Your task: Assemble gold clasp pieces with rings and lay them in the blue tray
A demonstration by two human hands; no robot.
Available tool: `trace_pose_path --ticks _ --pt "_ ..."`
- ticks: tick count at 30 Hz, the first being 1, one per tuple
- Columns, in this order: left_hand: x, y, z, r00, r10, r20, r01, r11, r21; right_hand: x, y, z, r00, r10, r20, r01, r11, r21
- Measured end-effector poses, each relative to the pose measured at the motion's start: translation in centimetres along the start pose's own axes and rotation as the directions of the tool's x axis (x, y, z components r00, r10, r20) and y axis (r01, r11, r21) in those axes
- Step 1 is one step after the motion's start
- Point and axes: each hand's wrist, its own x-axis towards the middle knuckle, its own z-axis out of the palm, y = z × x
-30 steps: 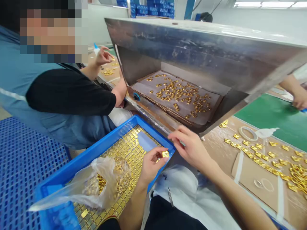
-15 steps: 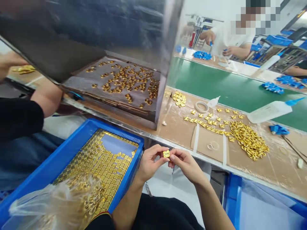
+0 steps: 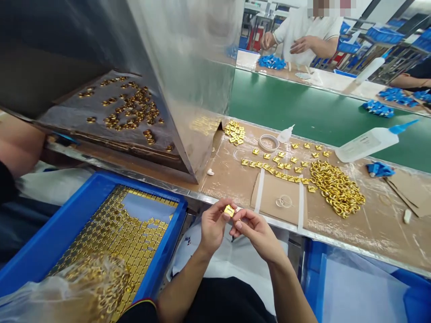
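Observation:
Between the thumb and fingers of my left hand (image 3: 213, 226) is a small square gold metal piece (image 3: 229, 210) with a slot-like mark on its face. Close beside it, my right hand (image 3: 257, 231) has thumb and fingertips pinched together; whatever they hold is too small to make out. Both hands are over my lap, just in front of the bench edge. Similar gold pieces (image 3: 266, 166) lie in loose rows on the cardboard-covered bench (image 3: 373, 224). To their right is a heap of gold ring-shaped pieces (image 3: 336, 188).
A blue tray (image 3: 175, 215) of gold pieces, with a plastic bag (image 3: 84, 287) on them, sits at my left. The metal hood (image 3: 188, 89) stands above it. On the bench are a dropper bottle (image 3: 367, 143), tape roll (image 3: 268, 142) and blue bundle (image 3: 380, 169). A co-worker (image 3: 310, 36) sits across the green belt (image 3: 269, 98).
The view has swung right, so the bench and tray sit further left. My left hand has tilted the gold piece, and my right fingertips have drawn slightly away from its face.

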Motion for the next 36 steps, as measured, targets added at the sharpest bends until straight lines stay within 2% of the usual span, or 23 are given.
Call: trace_pose_path --ticks 4,7,10,13,19,26,32,36 --pt "0.6 0.3 0.9 0.986 -0.160 -0.040 0.149 0.970 -0.191 -0.7 0.4 -1.1 0.993 -0.035 -0.113 0.039 0.999 0.035" --pt "0.9 0.5 1.3 0.963 -0.265 -0.041 0.246 0.935 -0.255 -1.2 0.5 -1.9 0.977 -0.091 -0.195 0.094 0.996 0.009" --pt "0.7 0.5 1.7 0.942 -0.334 -0.017 0.312 0.895 -0.317 -1.5 0.5 -2.4 0.950 -0.164 -0.264 0.170 0.985 0.001" --pt "0.5 0.3 2.1 0.929 -0.369 0.036 0.353 0.851 -0.389 -1.6 0.4 -2.4 0.930 -0.167 -0.327 0.198 0.978 0.064" --pt "0.3 0.0 2.6 0.934 -0.342 0.106 0.354 0.839 -0.413 -1.1 -0.4 -1.7 0.921 -0.103 -0.375 0.235 0.916 0.326" --pt "0.0 0.2 2.7 0.938 -0.318 0.140 0.347 0.875 -0.337 -1.0 -0.6 -1.1 0.956 -0.018 -0.292 0.177 0.830 0.528" --pt "-0.4 0.3 2.8 0.941 -0.288 0.177 0.331 0.888 -0.320 -1.1 -0.6 -1.1 0.968 -0.004 -0.253 0.158 0.791 0.591" --pt "-0.3 0.5 2.9 0.943 -0.274 0.190 0.324 0.886 -0.331 -1.2 -0.3 -1.3 0.964 0.000 -0.265 0.143 0.842 0.520"
